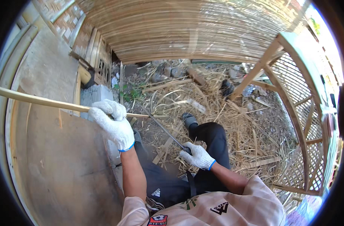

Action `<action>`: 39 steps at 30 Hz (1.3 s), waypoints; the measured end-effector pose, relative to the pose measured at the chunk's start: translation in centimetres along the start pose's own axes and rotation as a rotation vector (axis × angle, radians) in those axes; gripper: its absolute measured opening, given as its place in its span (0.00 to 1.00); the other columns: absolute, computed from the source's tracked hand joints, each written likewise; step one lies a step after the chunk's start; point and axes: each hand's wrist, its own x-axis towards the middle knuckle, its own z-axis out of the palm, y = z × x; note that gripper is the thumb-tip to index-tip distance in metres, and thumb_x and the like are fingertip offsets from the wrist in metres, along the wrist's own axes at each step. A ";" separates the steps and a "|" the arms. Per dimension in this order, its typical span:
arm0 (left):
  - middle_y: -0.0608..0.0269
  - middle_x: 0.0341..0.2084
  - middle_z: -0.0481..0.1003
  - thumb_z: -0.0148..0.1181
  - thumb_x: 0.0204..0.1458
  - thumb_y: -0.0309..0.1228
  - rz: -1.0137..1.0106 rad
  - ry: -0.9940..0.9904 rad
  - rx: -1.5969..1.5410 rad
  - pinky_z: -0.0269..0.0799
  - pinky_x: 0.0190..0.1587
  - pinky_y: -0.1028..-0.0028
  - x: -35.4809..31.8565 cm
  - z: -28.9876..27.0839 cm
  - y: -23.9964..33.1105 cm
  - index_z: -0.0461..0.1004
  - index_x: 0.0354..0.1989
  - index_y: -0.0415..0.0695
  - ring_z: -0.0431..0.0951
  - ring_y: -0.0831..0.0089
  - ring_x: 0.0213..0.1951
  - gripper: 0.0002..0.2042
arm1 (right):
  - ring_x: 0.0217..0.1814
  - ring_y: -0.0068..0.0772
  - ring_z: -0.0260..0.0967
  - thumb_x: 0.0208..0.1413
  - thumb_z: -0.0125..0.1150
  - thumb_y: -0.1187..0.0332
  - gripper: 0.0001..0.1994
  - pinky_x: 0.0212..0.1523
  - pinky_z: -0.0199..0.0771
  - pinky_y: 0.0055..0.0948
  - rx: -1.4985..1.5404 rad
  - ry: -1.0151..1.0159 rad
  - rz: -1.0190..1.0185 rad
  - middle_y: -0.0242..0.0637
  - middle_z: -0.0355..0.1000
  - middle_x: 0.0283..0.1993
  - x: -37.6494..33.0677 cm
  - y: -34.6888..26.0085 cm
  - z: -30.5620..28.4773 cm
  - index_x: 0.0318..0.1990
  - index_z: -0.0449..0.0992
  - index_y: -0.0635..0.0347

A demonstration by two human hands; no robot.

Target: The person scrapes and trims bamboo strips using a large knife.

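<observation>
Head view; knife (166,131) edge across strip (47,100)

The left hand (113,122), gloved in white, grips a pale strip (47,101). The right hand (198,155), likewise gloved, grips a knife (166,130) by its dark handle (186,150); the blade crosses the strip near one end, contact indeterminate. Shavings (238,137) litter the ground (153,137). A lattice frame (296,113) stands at the ground's right edge.

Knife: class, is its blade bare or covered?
Bare: the knife shows a long grey blade running from its dark handle, in the right hand, to the strip.
</observation>
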 end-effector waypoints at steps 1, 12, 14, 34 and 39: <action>0.72 0.16 0.56 0.46 0.68 0.54 -0.021 -0.096 -0.136 0.48 0.20 0.76 -0.4 0.9 2.0 0.60 0.25 0.50 0.51 0.80 0.16 0.23 | 0.38 0.57 0.78 0.63 0.59 0.54 0.22 0.41 0.74 0.47 0.027 0.034 -0.012 0.54 0.77 0.33 -1.7 -0.5 -0.7 0.54 0.72 0.64; 0.75 0.12 0.50 0.38 0.67 0.61 0.038 -0.555 -0.556 0.40 0.17 0.76 -6.5 13.4 16.2 0.55 0.21 0.53 0.45 0.81 0.14 0.28 | 0.28 0.44 0.78 0.64 0.59 0.59 0.19 0.33 0.76 0.40 0.199 0.444 -0.120 0.49 0.77 0.31 -15.2 -2.6 -6.5 0.55 0.69 0.62; 0.74 0.12 0.49 0.38 0.67 0.61 0.021 -0.551 -0.532 0.40 0.17 0.75 -8.4 14.7 17.2 0.55 0.21 0.52 0.45 0.80 0.14 0.28 | 0.26 0.39 0.77 0.64 0.59 0.59 0.19 0.31 0.76 0.38 0.189 0.498 -0.138 0.47 0.77 0.30 -17.1 -1.5 -6.8 0.55 0.70 0.62; 0.72 0.19 0.66 0.54 0.67 0.45 -0.036 -0.604 -0.346 0.58 0.25 0.76 -14.8 19.5 11.9 0.69 0.28 0.48 0.60 0.83 0.20 0.17 | 0.22 0.16 0.64 0.65 0.59 0.59 0.15 0.24 0.65 0.21 0.606 0.388 0.056 0.25 0.68 0.25 -21.7 3.9 -7.5 0.47 0.74 0.62; 0.73 0.19 0.61 0.52 0.68 0.46 -0.165 -0.564 -0.387 0.56 0.28 0.74 -14.5 19.5 10.7 0.68 0.28 0.49 0.57 0.79 0.22 0.18 | 0.22 0.16 0.65 0.65 0.58 0.59 0.14 0.24 0.66 0.22 0.559 0.430 0.110 0.25 0.68 0.24 -22.3 4.5 -7.8 0.46 0.74 0.62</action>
